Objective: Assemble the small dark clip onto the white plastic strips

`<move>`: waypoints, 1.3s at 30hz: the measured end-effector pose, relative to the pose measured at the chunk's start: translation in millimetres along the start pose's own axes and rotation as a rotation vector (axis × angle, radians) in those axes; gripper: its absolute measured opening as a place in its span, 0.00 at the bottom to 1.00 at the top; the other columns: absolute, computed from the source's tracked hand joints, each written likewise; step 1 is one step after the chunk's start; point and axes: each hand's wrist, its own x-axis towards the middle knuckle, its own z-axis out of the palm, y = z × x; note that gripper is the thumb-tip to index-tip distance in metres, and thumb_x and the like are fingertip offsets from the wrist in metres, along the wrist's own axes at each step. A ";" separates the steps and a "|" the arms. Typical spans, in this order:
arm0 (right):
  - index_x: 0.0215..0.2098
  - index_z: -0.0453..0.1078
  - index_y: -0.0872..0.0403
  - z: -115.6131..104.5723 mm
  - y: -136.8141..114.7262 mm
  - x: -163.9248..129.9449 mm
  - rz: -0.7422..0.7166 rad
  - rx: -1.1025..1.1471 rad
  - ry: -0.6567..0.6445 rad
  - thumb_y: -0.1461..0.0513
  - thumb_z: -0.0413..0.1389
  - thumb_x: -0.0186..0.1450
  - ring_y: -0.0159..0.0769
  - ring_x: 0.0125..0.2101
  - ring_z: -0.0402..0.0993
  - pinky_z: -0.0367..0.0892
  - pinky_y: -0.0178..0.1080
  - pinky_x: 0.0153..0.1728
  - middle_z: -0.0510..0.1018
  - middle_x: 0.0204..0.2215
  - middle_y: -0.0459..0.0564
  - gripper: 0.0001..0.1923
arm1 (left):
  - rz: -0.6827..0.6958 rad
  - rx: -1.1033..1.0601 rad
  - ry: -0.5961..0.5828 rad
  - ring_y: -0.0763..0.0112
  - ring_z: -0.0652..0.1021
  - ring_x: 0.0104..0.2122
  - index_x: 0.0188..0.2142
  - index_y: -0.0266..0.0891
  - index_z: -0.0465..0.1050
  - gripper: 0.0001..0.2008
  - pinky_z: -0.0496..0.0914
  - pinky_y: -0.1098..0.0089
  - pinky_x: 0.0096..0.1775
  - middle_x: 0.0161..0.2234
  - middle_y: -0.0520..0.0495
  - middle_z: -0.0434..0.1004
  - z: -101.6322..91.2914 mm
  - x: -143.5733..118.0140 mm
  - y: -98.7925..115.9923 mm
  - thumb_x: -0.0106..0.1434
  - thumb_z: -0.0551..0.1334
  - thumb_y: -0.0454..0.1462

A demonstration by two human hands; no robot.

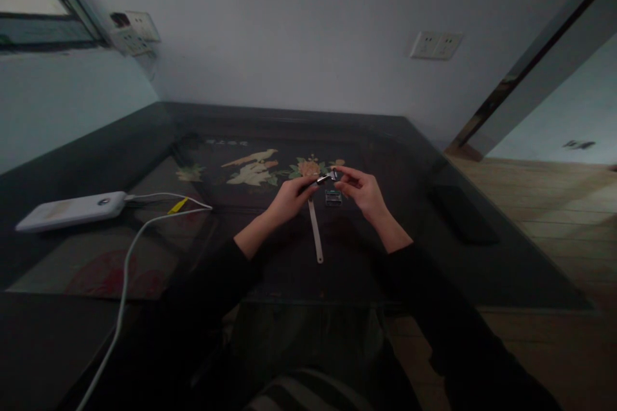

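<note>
My left hand (288,198) pinches a small, dark, shiny piece (322,180) whose far end looks metallic. Close against it, the fingertips of my right hand (360,189) grip a tiny silvery piece (333,174). The two small pieces meet or nearly meet; their exact kind is too small to make out. Just below the fingers, a small dark case with clear or shiny edges (333,198) lies on the table. A narrow, flat metal strip, like a steel ruler (315,234), lies under my left fingers, with a hole at its near end.
The dark glass-topped table (289,270) shows a flower-and-bird picture. At left lies a white power bank (72,212) with a white cable (126,270) bearing a yellow tag (178,206). A black flat object, perhaps a phone (463,215), lies at right. Wall sockets (436,45) are behind.
</note>
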 end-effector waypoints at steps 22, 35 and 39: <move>0.49 0.78 0.49 0.8 2.9 -0.2 -0.036 0.037 -0.021 0.52 0.67 0.55 0.27 0.20 0.60 0.57 0.34 0.23 0.67 0.19 0.39 0.25 | 0.008 -0.041 -0.012 0.68 0.79 0.36 0.50 0.37 0.76 0.14 0.72 0.66 0.42 0.40 0.46 0.83 0.2 0.0 -3.2 0.67 0.59 0.38; 0.53 0.73 0.54 -3.1 -6.2 -1.7 -0.082 -0.146 -0.084 0.47 0.62 0.61 0.30 0.22 0.64 0.59 0.35 0.25 0.69 0.22 0.42 0.28 | -0.064 -0.129 0.072 0.71 0.77 0.32 0.45 0.35 0.74 0.11 0.70 0.71 0.37 0.33 0.47 0.80 0.3 1.5 -0.7 0.63 0.63 0.36; 0.50 0.74 0.54 -0.6 -3.6 -2.3 -0.071 -0.154 -0.063 0.44 0.60 0.62 0.30 0.21 0.63 0.59 0.35 0.24 0.68 0.20 0.42 0.27 | -0.141 -0.310 0.028 0.75 0.74 0.26 0.40 0.35 0.71 0.08 0.67 0.73 0.31 0.31 0.46 0.80 -0.4 4.3 2.1 0.66 0.60 0.39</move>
